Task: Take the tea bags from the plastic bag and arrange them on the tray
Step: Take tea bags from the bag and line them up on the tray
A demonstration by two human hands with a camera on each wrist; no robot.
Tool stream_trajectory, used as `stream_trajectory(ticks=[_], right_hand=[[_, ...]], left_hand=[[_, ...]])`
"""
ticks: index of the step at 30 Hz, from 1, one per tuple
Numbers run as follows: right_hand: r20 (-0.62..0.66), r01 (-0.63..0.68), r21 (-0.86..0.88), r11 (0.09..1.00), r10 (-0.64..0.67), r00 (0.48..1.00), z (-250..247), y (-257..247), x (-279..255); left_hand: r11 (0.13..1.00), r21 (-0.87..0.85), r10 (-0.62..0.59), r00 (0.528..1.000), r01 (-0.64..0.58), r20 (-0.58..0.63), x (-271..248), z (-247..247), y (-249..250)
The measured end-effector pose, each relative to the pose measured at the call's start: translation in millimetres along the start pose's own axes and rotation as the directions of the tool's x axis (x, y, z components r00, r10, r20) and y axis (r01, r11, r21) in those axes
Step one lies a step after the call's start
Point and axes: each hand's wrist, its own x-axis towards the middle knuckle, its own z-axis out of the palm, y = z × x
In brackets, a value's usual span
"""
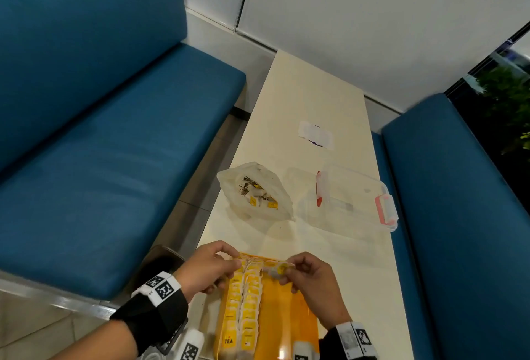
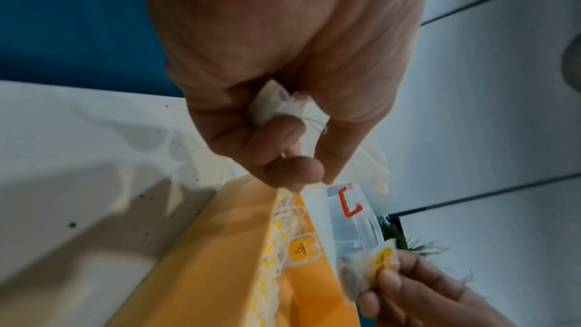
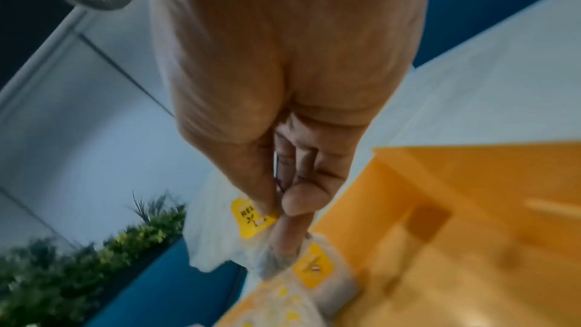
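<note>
An orange tray (image 1: 289, 311) lies at the near end of the white table, with two rows of yellow-tagged tea bags (image 1: 243, 299) along its left side. My right hand (image 1: 304, 272) pinches one tea bag (image 1: 279, 269) by its yellow tag (image 3: 251, 218) above the tray's far edge. My left hand (image 1: 218, 262) hovers at the tray's far left corner, fingers curled round crumpled tea bags (image 2: 279, 106), its thumb and finger pinching a string. The translucent plastic bag (image 1: 258, 192) lies open farther up the table with several tea bags inside.
A clear plastic box (image 1: 355, 199) with red clasps stands right of the plastic bag. A white wrapper (image 1: 315, 134) lies farther up the table (image 1: 312, 93). Blue padded benches (image 1: 100, 159) flank the table on both sides. A plant (image 1: 507, 107) grows at the far right.
</note>
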Motion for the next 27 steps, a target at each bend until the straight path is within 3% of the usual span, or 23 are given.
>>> stream_trajectory(ticks=[3, 7, 19, 27], right_hand=[[0.013, -0.124, -0.206, 0.971, 0.130, 0.991, -7, 22, 4], [0.026, -0.182, -0.355, 0.917, 0.204, 0.979, 5, 32, 11], [-0.240, -0.307, -0.123, 0.944, 0.272, 0.932, 38, 56, 28], [-0.322, -0.303, 0.236, 0.923, 0.369, 0.872, 51, 54, 27]], left_hand=[[0.986, 0.148, 0.094, 0.993, -0.082, -0.072, 4, 3, -7], [0.953, 0.280, 0.151, 0.984, -0.120, -0.094, 13, 3, -20], [0.948, 0.294, 0.138, 0.989, -0.119, -0.045, 17, -1, -29], [0.953, 0.282, 0.127, 0.991, -0.111, -0.037, 16, -1, -29]])
